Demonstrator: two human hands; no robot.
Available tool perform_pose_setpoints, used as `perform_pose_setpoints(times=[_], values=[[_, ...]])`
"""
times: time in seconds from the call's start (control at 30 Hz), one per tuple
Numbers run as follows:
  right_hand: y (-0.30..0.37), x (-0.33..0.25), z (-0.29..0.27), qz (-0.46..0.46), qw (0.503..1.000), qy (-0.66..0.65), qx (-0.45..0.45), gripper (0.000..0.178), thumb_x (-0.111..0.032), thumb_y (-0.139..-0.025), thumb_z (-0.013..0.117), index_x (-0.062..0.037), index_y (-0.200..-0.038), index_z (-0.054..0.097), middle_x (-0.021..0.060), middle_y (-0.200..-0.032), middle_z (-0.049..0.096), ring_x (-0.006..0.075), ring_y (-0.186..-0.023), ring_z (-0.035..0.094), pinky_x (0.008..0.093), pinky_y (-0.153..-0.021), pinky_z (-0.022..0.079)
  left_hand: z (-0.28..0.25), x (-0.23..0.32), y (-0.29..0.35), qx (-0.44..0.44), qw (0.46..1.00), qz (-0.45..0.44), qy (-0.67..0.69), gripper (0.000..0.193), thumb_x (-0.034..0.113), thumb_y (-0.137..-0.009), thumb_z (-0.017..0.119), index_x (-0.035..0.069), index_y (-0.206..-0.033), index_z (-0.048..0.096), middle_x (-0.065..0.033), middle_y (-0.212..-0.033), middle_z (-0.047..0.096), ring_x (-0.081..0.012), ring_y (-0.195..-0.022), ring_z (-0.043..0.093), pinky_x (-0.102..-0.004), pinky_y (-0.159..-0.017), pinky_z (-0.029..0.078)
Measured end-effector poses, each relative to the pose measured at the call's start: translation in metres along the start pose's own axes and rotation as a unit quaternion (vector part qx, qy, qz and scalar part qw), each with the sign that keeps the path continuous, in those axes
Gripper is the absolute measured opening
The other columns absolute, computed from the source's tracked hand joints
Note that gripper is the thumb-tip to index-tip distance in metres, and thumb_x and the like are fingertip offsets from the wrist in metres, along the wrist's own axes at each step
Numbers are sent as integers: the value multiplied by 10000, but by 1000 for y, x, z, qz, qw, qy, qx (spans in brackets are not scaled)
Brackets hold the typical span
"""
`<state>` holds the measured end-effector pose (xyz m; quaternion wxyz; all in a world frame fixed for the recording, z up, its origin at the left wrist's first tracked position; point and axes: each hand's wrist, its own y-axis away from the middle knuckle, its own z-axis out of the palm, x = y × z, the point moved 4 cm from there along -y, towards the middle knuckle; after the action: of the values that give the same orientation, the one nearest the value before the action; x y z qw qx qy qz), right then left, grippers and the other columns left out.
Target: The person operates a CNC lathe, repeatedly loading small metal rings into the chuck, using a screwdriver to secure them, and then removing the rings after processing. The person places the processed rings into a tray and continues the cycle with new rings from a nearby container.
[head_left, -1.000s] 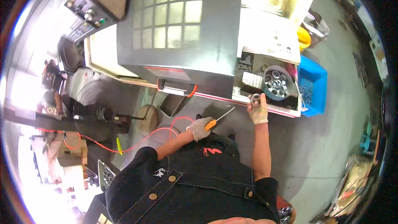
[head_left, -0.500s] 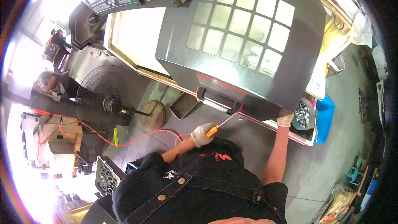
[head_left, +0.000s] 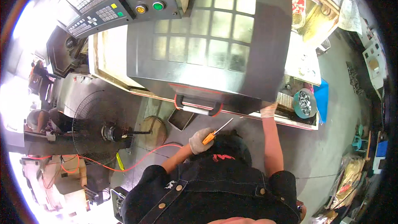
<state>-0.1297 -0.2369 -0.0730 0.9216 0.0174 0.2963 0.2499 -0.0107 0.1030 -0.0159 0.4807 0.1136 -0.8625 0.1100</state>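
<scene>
My left hand (head_left: 201, 142), in a pale glove, is closed around the orange handle of a screwdriver (head_left: 209, 137). Its bare metal shaft points up and right, below the handle (head_left: 195, 110) of a dark machine door (head_left: 166, 72). My right hand (head_left: 268, 110), also gloved, is at the door's lower right edge, with its fingers partly hidden there. Just right of it, a row of small metal pieces (head_left: 285, 99) lies beside a round teal bowl (head_left: 304, 103) of shiny metal rings.
A control panel (head_left: 112, 6) with keys and a knob juts in at upper left. A black fan (head_left: 108, 132) and a round stool (head_left: 152, 132) stand left. Red hose (head_left: 139, 164) crosses the floor. A blue bin (head_left: 321, 99) is at right. Two people are at far left.
The machine door has slid left, my right hand moving with it, and the row of metal pieces by the bowl now shows. My left hand still holds the screwdriver. The view has shifted.
</scene>
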Motion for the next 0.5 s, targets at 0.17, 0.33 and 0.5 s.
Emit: perform_pose_setpoints(times=[0.17,0.33,0.5], values=[[27,57,73,38,996,73,-40,484,-470,-875,588,-50,-1113,617,31,-1108,628,166,-997,579,344,-912,442,5,12,-13,50,996,-5,76,333,41,-718,652,55,-1041,577,-113,-873,614,-255,-794,609,-345,-718,484],[38,103,123,74,996,32,-29,349,-416,-866,626,-122,-1053,620,-10,-993,633,135,-922,582,293,-866,450,7,23,-22,13,991,-50,125,281,70,-731,675,52,-999,593,-95,-808,607,-217,-721,591,-335,-668,474],[24,149,122,334,938,-39,-80,352,-463,-830,663,-120,-849,590,15,-802,607,208,-802,599,395,-802,499,-1,17,-54,68,992,-59,84,306,73,-731,679,57,-1024,595,-118,-847,625,-242,-773,621,-338,-708,486]])
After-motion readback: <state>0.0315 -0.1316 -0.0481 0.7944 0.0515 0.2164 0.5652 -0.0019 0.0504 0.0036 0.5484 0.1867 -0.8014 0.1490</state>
